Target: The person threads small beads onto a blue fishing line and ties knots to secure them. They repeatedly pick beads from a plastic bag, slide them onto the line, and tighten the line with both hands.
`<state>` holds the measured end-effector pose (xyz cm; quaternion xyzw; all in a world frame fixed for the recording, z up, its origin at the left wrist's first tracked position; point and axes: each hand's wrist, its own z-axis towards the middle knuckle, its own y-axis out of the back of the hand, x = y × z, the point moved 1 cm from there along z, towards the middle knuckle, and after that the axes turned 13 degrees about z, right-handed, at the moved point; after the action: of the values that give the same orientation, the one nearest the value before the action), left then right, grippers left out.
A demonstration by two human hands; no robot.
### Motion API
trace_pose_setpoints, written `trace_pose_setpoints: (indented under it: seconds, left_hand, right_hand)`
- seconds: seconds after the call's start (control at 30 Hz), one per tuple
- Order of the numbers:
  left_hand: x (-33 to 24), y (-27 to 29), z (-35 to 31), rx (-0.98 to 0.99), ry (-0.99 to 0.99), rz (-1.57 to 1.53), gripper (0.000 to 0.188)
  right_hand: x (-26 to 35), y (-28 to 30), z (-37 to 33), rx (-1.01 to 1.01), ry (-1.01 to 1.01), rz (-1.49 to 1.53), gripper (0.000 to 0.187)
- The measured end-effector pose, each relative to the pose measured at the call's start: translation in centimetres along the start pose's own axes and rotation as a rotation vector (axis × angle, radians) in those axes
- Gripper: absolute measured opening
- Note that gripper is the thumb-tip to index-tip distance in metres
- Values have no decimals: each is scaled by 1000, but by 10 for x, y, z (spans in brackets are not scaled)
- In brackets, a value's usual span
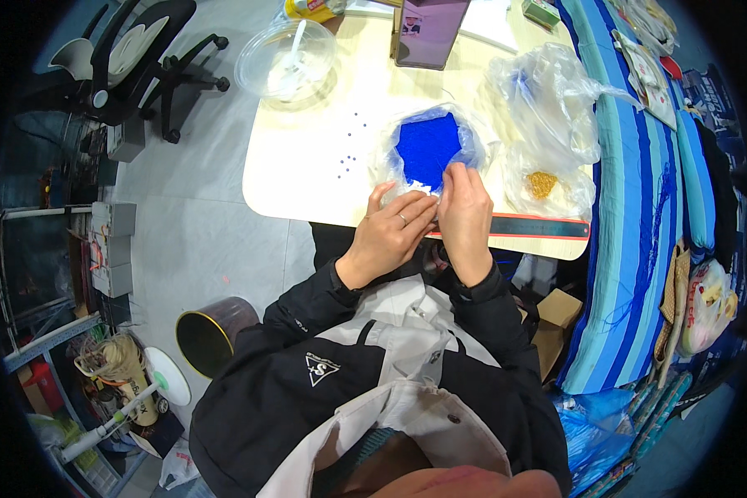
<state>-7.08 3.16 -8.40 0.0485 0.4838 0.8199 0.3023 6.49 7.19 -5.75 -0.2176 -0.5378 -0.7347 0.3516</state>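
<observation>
A clear plastic bag (pixel 476 148) lies opened out on the pale table, filled with tiny bright blue beads (pixel 427 149). Both hands meet at its near edge. My left hand (pixel 394 226) has its fingers bent together beside a small white patch at the bag's rim, the thumb raised apart. Pinched at the fingertips, my right hand (pixel 466 207) is by the bag's near right edge. Whatever the fingers hold is too small to make out. Several dark blue bits (pixel 349 158) are scattered on the table left of the bag.
Right of the beads are another crumpled clear bag (pixel 556 108) and a bag of gold beads (pixel 542 184). A dark, red-edged strip (pixel 539 226) lies along the front edge. A phone (pixel 427 33) and plastic bowl (pixel 285 62) stand farther back. Blue strands (pixel 651 241) lie on striped cloth (pixel 614 299).
</observation>
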Motion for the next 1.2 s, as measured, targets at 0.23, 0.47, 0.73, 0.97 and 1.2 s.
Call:
trace_pose_setpoints:
  seconds: [0.23,0.47,0.73,0.97,1.2]
  left_hand:
    - [0,0,-1,5,18,-28,31]
    - [-1,-1,-1,9,19,-23,29]
    - [0,0,0,8,-3,7,28]
    - [-1,-1,-1,6,27,-27,31]
    - [0,1,0,13,-7,12,27]
  right_hand:
    - [5,19,-11,-31,5,70,3]
    - [4,18,-12,123,-70,-52,3]
    - [1,0,0,-65,10,74,5]
    - [4,30,-18,131,-65,-36,10]
    - [-1,-6,1,-14,-16,16,6]
